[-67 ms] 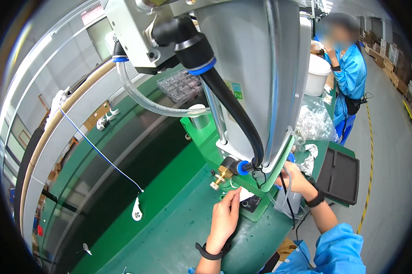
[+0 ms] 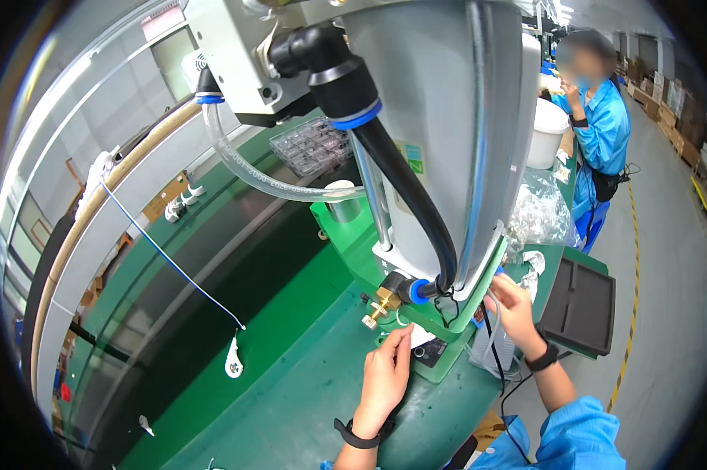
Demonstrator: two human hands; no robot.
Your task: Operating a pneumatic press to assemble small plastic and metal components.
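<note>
The fingers of my left hand point(image 2: 386, 366) are pinched together at a white piece point(image 2: 421, 335), whose shape is partly hidden under the green machine frame point(image 2: 440, 323). Beside that piece, a small black control panel point(image 2: 428, 352) sits low on the frame. My right hand point(image 2: 514, 312) is at the machine's right side with bent fingers, next to a clear hose and a grey box point(image 2: 501, 351). Its fingertips are partly covered, so a hold cannot be made out. Above both hands stands a large grey cylinder point(image 2: 424, 102) with a brass valve point(image 2: 381, 307) at its base.
A conveyor with a green belt point(image 2: 291, 313) runs along the left, carrying white parts point(image 2: 234, 359). To the right are a black tray point(image 2: 579, 305), a plastic bag of white parts point(image 2: 540, 211) and a white bucket point(image 2: 548, 133). A co-worker in blue point(image 2: 604, 125) is farther back.
My right hand has drawn slightly right and up, out from beside the frame, showing more of its fingers. My left hand stays at the white piece. The view has shifted a little.
</note>
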